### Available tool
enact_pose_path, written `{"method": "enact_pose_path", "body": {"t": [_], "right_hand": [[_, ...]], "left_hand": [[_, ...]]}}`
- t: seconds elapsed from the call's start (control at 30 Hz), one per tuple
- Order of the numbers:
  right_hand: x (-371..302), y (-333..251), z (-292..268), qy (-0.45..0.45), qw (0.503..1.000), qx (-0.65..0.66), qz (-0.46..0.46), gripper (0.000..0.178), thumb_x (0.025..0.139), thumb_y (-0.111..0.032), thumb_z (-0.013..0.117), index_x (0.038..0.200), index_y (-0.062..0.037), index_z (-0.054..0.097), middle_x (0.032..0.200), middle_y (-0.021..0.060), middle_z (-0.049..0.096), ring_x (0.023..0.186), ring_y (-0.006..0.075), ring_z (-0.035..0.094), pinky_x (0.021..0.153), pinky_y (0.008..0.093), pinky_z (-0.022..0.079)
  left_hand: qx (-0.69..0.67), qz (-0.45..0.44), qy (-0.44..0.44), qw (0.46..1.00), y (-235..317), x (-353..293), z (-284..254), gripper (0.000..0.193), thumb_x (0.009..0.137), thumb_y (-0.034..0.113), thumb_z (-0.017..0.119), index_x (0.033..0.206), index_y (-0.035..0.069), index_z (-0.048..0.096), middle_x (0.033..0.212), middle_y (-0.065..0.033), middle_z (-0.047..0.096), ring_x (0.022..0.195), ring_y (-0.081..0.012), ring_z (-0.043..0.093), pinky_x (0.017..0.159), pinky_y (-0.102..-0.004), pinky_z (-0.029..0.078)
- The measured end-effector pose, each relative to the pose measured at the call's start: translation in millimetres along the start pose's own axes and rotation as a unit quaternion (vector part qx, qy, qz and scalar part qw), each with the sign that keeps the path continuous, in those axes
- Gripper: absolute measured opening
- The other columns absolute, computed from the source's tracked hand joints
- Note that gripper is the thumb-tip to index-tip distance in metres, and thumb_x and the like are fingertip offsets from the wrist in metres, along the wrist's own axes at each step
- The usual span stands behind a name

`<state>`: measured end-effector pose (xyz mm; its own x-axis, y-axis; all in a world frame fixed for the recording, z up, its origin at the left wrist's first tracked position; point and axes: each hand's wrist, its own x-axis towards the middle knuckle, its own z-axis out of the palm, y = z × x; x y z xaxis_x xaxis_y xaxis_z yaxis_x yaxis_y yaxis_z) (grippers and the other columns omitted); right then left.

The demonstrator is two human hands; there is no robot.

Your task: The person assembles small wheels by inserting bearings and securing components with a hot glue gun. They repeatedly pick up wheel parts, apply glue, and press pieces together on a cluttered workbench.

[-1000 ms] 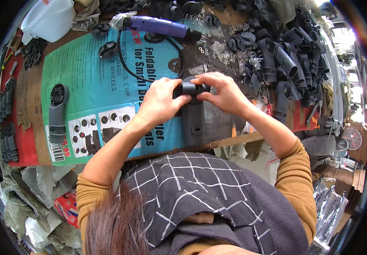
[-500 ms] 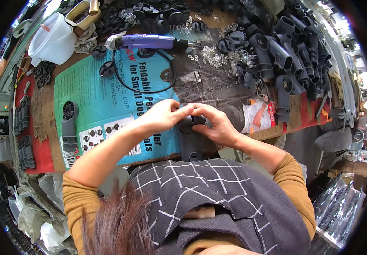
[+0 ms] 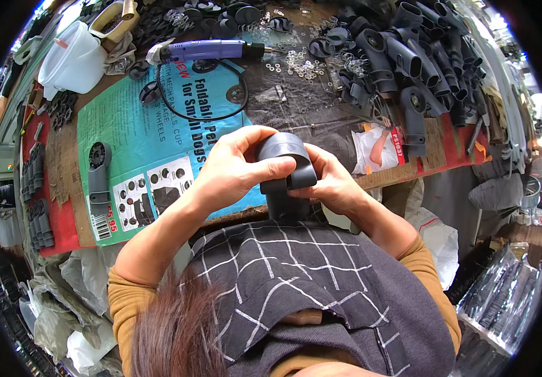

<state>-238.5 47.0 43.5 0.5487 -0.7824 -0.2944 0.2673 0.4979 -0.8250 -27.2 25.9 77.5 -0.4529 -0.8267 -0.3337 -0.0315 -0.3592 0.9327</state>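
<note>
Two bare hands, left [image 3: 233, 164] and right [image 3: 335, 182], hold a dark grey plastic tubular part with a rounded head [image 3: 281, 146] beside the near right corner of a blue-and-green printed cardboard sheet [image 3: 126, 119], in the head view. The left grip clasps the head, thumb laid across it; the right grip pinches its right side, an opposed hold that seems to keep the piece steady. Across the sheet's far edge lies a purple cylindrical power driver [image 3: 205, 49], apparently parked within reach. Right of the sheet, small pale rings [image 3: 302, 65] lie scattered and dark grey plastic tubes [image 3: 403, 56] are heaped, seemingly grouped by kind.
</note>
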Motion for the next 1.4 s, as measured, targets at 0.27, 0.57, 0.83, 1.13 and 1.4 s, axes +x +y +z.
{"method": "enact_pose_path", "body": {"t": [0.27,0.57,0.83,1.13,1.4], "right_hand": [[25.5,-15.9,7.0,0.155,0.727,-0.632,-0.218,0.035,0.067,-0.01,0.075,0.096,-0.0023,0.056,0.093,0.0125,0.066,0.08,0.0252,0.063,0.072,0.0358,0.05],[53.9,58.7,31.0,0.202,0.34,-0.855,-0.334,0.03,0.083,-0.016,0.058,0.102,0.0064,0.066,0.11,0.0195,0.066,0.091,0.0293,0.064,0.076,0.0346,0.052],[73.3,15.2,-4.0,0.225,0.882,-0.406,-0.084,0.022,0.096,-0.014,0.059,0.112,0.0008,0.065,0.092,0.0049,0.066,0.081,0.0102,0.062,0.072,0.0255,0.051],[93.3,-20.3,-35.8,0.121,0.934,-0.334,0.026,0.021,0.089,-0.017,0.068,0.099,0.001,0.071,0.083,0.0032,0.067,0.073,0.0089,0.059,0.066,0.0269,0.049],[178.9,-29.6,-96.8,0.228,0.608,-0.701,-0.293,0.009,0.08,-0.011,0.069,0.083,-0.0027,0.068,0.083,0.012,0.064,0.085,0.0301,0.063,0.079,0.0394,0.049]], "left_hand": [[0.333,0.179,0.07,0.923,-16.9,9.1,-29.9,0.063,0.085,0.026,0.074,0.139,0.006,0.048,0.116,-0.015,0.06,0.104,-0.0234,0.06,0.094,-0.0352,0.047],[0.195,0.24,0.241,0.92,-88.6,26.8,-2.3,0.087,0.093,0.059,0.051,0.145,-0.008,0.028,0.139,-0.0312,0.04,0.135,-0.0403,0.036,0.113,-0.0432,0.027],[0.243,0.284,0.238,0.896,-84.9,52.3,-13.8,0.05,0.085,0.035,0.071,0.118,0.001,0.055,0.118,-0.0204,0.054,0.115,-0.036,0.05,0.098,-0.042,0.042],[0.182,0.185,0.191,0.947,-68.5,48.8,-12.6,0.049,0.071,0.018,0.078,0.112,0.004,0.056,0.114,-0.0149,0.055,0.114,-0.0313,0.051,0.098,-0.039,0.044],[0.171,0.206,0.229,0.936,-73.9,51.4,-7.1,0.046,0.067,0.017,0.078,0.108,0.006,0.06,0.114,-0.0142,0.055,0.112,-0.0301,0.054,0.095,-0.0383,0.046]]}}
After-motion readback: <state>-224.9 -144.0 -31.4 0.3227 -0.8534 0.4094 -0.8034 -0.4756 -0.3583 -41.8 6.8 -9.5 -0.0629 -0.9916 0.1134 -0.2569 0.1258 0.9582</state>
